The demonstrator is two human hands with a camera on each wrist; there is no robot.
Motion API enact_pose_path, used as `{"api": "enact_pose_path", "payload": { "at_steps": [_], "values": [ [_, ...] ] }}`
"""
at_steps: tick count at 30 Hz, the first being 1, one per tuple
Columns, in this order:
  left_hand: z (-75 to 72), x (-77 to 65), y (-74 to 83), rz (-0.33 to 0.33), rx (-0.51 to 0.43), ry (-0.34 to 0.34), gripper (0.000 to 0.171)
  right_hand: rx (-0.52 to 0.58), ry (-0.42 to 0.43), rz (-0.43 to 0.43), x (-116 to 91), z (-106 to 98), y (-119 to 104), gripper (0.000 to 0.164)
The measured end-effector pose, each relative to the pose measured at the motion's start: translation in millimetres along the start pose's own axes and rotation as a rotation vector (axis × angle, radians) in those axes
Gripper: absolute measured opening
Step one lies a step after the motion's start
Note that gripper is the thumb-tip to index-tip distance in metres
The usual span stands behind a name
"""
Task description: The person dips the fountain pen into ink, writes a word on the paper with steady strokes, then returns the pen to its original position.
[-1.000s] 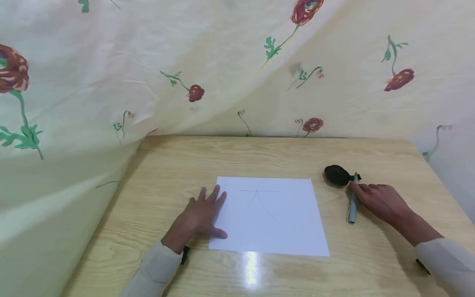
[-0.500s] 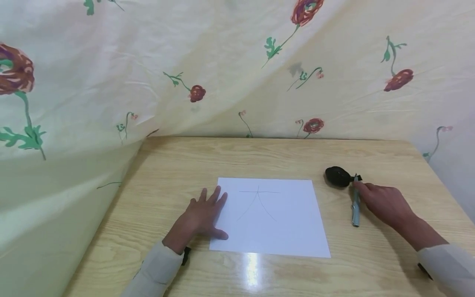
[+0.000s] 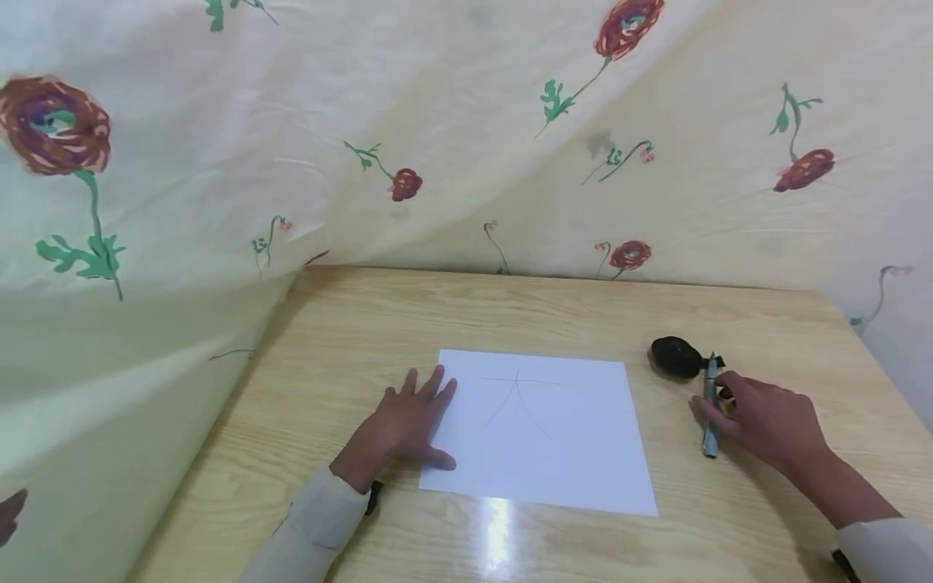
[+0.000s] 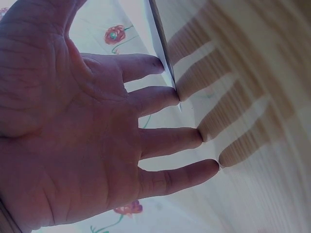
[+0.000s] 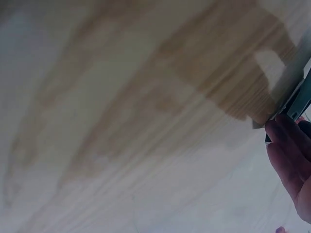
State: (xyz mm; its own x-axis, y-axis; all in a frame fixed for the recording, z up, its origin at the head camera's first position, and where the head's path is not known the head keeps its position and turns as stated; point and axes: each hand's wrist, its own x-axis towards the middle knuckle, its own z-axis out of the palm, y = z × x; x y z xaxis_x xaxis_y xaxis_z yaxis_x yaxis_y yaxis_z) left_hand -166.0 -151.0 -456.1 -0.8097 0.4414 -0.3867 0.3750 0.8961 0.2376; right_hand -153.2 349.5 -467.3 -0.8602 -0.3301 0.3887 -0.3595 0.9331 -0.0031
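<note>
A white sheet of paper (image 3: 576,453) lies on the wooden table, bearing a thin line drawing (image 3: 517,380): one crossbar and two curves spreading downward. My left hand (image 3: 408,417), fingers spread, rests over the sheet's left edge; the left wrist view shows the fingertips (image 4: 167,94) down at the surface. To the right of the paper, a grey pen (image 3: 710,437) lies lengthwise, its far end over the narrow neck of a black oval object (image 3: 675,357). My right hand (image 3: 773,421) is at the pen, thumb across it and index finger apart beside it. Fingers touch the pen (image 5: 302,99) in the right wrist view.
The wooden table (image 3: 350,324) is backed by a pale cloth (image 3: 466,138) with printed red flowers, which also hangs along the left side. Light glares off the table (image 3: 497,534) in front of the paper. Dark straps show near both cuffs.
My right hand's thumb and index finger have spread apart at the pen, where they were closer together. The left hand stays on the paper. The head view has shifted slightly.
</note>
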Motion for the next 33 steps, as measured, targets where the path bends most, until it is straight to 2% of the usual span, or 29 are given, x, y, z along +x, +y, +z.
{"api": "enact_pose_path", "payload": {
  "at_steps": [5,16,24,29,33],
  "values": [
    [-1.7,1.1,1.8,-0.008,-0.006,-0.009,0.116,-0.003,-0.045,0.019,2.6,-0.5,2.2,0.036],
    [-5.8,-0.1,5.1,-0.004,-0.014,-0.006,0.115,0.0,-0.06,0.007,3.2,-0.9,4.7,0.03],
    [-5.6,1.4,2.4,-0.001,-0.013,0.001,0.114,0.01,-0.029,0.039,5.7,-1.8,3.2,0.033],
    [-2.0,0.2,2.0,0.014,-0.046,-0.01,0.116,-0.012,-0.044,0.099,4.1,-8.1,-9.1,0.046],
    [-0.7,-0.9,2.2,0.019,-0.064,0.0,0.116,0.033,0.029,0.108,9.1,-11.3,-30.0,0.051]
  ]
}}
